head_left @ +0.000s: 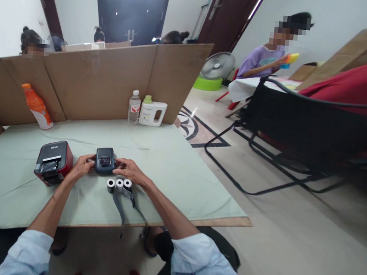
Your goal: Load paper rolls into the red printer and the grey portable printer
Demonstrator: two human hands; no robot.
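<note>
A small dark label printer (104, 166) rests on the pale green cloth of the table, with a shiny black panel on its top. From its left side my left hand (84, 165) grips it, fingers against the casing. On the opposite side my right hand (130, 171) holds its edge between thumb and fingers. Just in front stand three small paper rolls (119, 186) in a row, dark strips trailing from them toward the near table edge. Left of my left hand is a larger black-and-red printer (53, 161), close to my wrist.
A cardboard screen (101, 82) walls the table's far side. Before it stand an orange-capped bottle (38, 108), a clear water bottle (134, 108) and a white jug (153, 113). A black folding chair (301, 123) is at right; a person (259, 60) sits beyond.
</note>
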